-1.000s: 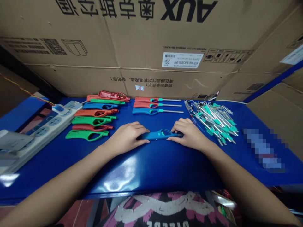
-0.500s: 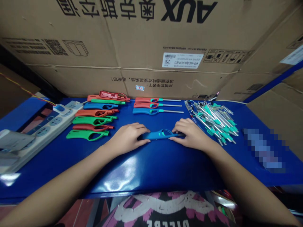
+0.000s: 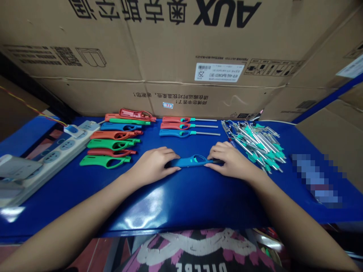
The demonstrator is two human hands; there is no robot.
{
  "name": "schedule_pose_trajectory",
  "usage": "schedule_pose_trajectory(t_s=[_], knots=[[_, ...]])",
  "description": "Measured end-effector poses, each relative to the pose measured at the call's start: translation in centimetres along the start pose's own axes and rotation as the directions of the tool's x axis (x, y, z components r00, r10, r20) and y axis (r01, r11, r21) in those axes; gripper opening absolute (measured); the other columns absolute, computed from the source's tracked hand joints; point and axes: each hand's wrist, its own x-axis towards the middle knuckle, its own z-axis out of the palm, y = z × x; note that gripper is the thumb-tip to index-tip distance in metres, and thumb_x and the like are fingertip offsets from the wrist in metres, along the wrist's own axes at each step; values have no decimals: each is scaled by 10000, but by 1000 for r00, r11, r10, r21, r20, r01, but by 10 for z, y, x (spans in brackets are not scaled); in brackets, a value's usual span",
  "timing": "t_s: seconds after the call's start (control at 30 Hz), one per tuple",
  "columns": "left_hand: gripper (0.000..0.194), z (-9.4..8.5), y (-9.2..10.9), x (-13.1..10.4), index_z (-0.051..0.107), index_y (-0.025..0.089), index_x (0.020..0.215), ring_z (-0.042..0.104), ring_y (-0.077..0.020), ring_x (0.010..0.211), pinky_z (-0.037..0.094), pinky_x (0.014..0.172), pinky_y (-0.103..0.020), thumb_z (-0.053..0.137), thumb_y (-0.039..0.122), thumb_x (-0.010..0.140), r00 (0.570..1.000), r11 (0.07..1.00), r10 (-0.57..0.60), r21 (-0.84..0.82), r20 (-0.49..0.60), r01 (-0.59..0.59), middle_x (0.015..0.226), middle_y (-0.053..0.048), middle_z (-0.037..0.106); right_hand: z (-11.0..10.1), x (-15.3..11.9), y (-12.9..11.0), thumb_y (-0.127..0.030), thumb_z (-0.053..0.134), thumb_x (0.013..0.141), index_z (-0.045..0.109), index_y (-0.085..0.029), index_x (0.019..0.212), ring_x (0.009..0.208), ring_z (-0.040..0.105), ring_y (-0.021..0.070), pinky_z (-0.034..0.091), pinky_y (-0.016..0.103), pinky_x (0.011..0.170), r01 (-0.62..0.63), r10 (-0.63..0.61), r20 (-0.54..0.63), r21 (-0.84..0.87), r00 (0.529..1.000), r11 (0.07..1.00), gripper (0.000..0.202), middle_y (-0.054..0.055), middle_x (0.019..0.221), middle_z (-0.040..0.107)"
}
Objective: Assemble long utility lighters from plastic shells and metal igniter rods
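A blue lighter handle (image 3: 188,162) lies level between both hands, with a turquoise trigger part in its loop. My left hand (image 3: 155,163) pinches the handle's left end. At the other end, beside the loop, my right hand (image 3: 228,158) has its fingers closed round the narrow neck; a dark piece shows between the fingers. Behind the hands lie two red lighters and a blue lighter (image 3: 177,133) with metal tubes. Several red, green and blue handles (image 3: 98,161) are stacked in a column to the left. A pile of metal tubes with turquoise parts (image 3: 262,145) lies to the right.
A large cardboard box (image 3: 159,53) stands along the back of the blue table (image 3: 195,204). At the left is a white power strip (image 3: 66,145) with plugs and a cable. A blurred-out item (image 3: 316,181) lies at the right.
My right hand has shifted very slightly to the right along the neck of the blue handle. My left hand and the other items look the same.
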Motion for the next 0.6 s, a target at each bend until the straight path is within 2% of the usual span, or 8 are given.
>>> schedule_pose_trajectory(t_s=[0.6], knots=[[262, 3, 4, 0, 678, 174, 1100, 658, -253, 1014, 548, 869, -385, 674, 345, 902, 998, 998, -55, 22, 11, 55, 1071, -72, 708, 2, -1, 1, -384, 640, 934, 751, -199, 871, 826, 537, 190, 353, 326, 781, 61, -64, -24, -115, 998, 991, 226, 42, 811, 685]])
